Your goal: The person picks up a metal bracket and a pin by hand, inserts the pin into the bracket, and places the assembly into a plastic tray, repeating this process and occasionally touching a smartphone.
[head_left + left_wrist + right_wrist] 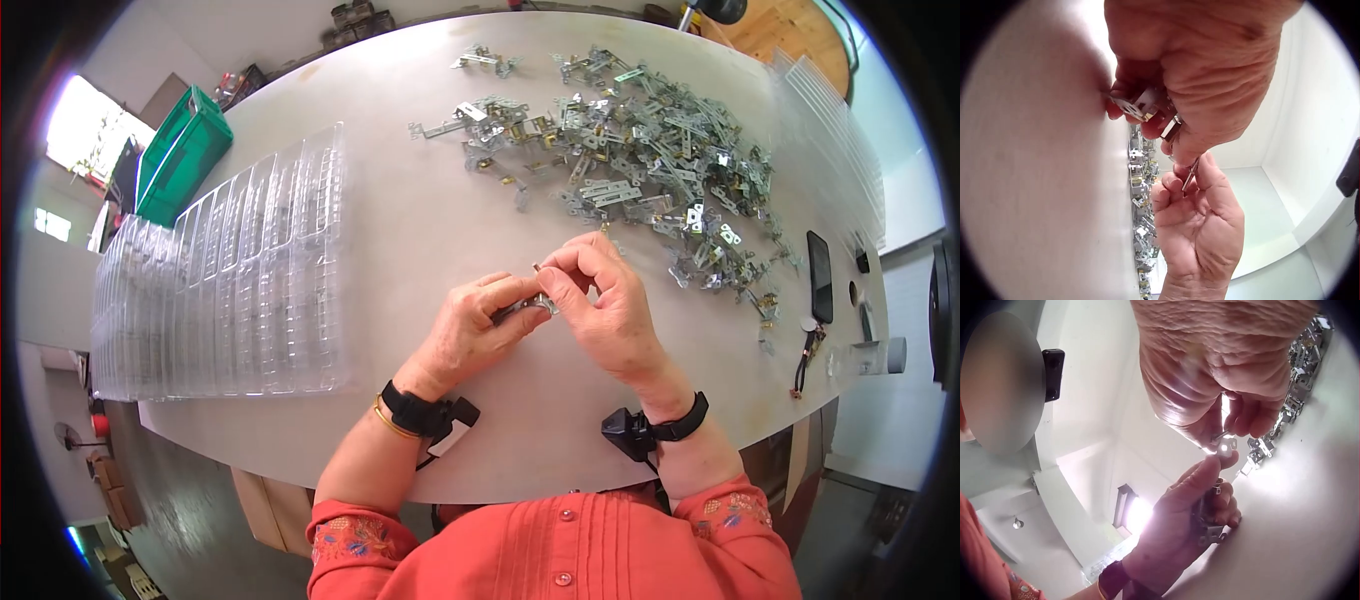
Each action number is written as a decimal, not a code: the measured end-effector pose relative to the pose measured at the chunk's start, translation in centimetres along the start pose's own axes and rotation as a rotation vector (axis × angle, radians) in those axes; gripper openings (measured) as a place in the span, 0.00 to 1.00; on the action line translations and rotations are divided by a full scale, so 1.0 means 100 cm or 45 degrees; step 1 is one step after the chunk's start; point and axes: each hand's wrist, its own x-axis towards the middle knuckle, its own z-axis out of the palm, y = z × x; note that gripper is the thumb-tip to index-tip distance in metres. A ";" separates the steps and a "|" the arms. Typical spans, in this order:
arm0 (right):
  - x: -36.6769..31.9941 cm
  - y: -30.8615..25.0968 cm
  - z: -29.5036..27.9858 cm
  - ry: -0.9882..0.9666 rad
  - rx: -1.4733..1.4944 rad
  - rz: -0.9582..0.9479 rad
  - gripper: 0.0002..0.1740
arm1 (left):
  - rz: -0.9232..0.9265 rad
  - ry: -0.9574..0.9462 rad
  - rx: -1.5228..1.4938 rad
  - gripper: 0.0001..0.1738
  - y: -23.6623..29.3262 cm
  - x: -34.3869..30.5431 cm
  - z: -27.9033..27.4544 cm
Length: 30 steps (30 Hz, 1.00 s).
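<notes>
Your grip is closed on both sides: in the head view, left hand (pixel 470 330) and right hand (pixel 605 310) pinch a small hinge (pixel 530 303) just above the tabletop (pixel 420 250). Left wrist view: metal pieces (pixel 1138 105) look bunched in that hand, so one could slip. Right wrist view: you hold only an edge; a twist may drop it.

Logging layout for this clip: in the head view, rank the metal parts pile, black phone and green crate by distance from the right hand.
1. Metal parts pile, just beyond the right hand.
2. Black phone, far right.
3. Green crate, far left.
</notes>
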 end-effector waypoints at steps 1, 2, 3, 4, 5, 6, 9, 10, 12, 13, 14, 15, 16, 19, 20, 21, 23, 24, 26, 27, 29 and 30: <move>0.000 0.000 -0.001 0.016 0.002 -0.017 0.02 | 0.006 -0.017 -0.041 0.12 -0.001 0.000 0.002; -0.001 0.000 -0.001 0.027 0.000 -0.013 0.02 | 0.013 -0.034 -0.082 0.12 -0.001 0.000 0.003; -0.001 -0.001 -0.001 0.099 0.094 0.074 0.02 | 0.019 -0.044 -0.083 0.12 0.001 -0.001 0.001; -0.001 -0.001 -0.001 0.170 0.188 0.158 0.03 | -0.270 -0.053 -0.369 0.11 0.005 -0.003 -0.002; 0.000 -0.002 -0.003 0.180 0.188 0.156 0.03 | -0.562 -0.061 -0.652 0.11 0.008 -0.004 -0.005; 0.003 -0.005 -0.006 0.160 0.280 0.224 0.04 | -0.558 -0.071 -0.649 0.11 0.005 -0.004 -0.005; 0.003 -0.004 -0.007 0.081 0.395 0.337 0.06 | -0.503 0.124 -0.953 0.14 -0.011 -0.005 -0.004; 0.002 -0.001 -0.006 0.009 0.414 0.384 0.07 | -0.502 0.115 -0.951 0.14 -0.014 -0.006 -0.003; 0.001 0.006 -0.001 -0.003 0.412 0.352 0.07 | -0.465 0.185 -1.105 0.15 -0.015 -0.005 -0.002; 0.000 0.007 -0.001 -0.043 0.329 0.341 0.07 | -0.464 0.181 -1.105 0.15 -0.016 -0.005 -0.002; 0.000 0.008 -0.001 -0.085 0.246 0.329 0.07 | -0.466 0.175 -1.111 0.15 -0.016 -0.005 -0.002; 0.000 0.008 0.000 -0.083 0.245 0.329 0.07 | -0.468 0.171 -1.116 0.15 -0.017 -0.005 -0.002; 0.000 0.008 0.001 -0.060 0.238 0.320 0.07 | -0.467 0.169 -1.117 0.15 -0.017 -0.005 -0.002; 0.001 0.006 0.002 -0.028 0.219 0.306 0.07 | -0.460 0.176 -1.115 0.15 -0.016 -0.005 -0.001; 0.001 0.006 0.002 -0.019 0.207 0.300 0.07 | -0.472 0.187 -1.083 0.15 -0.015 -0.004 -0.002; 0.001 0.007 0.002 -0.018 0.206 0.299 0.07 | -0.483 0.198 -1.051 0.14 -0.014 -0.004 -0.002; 0.000 0.008 0.003 -0.002 0.172 0.270 0.07 | -0.474 0.196 -0.994 0.14 -0.015 -0.005 -0.002; 0.000 0.008 0.002 -0.002 0.172 0.270 0.07 | -0.467 0.195 -0.938 0.14 -0.015 -0.005 -0.002; 0.001 0.006 0.000 -0.063 0.111 0.261 0.06 | -0.478 0.148 -0.812 0.14 -0.007 -0.005 -0.003; 0.000 0.006 0.000 -0.062 0.110 0.261 0.06 | -0.490 0.102 -0.685 0.13 -0.004 -0.005 -0.004; 0.000 0.005 0.002 -0.052 0.223 0.349 0.06 | -0.490 0.085 -0.666 0.13 -0.006 -0.005 -0.004; 0.000 0.005 0.001 -0.050 0.223 0.350 0.06 | -0.490 0.068 -0.647 0.13 -0.007 -0.006 -0.004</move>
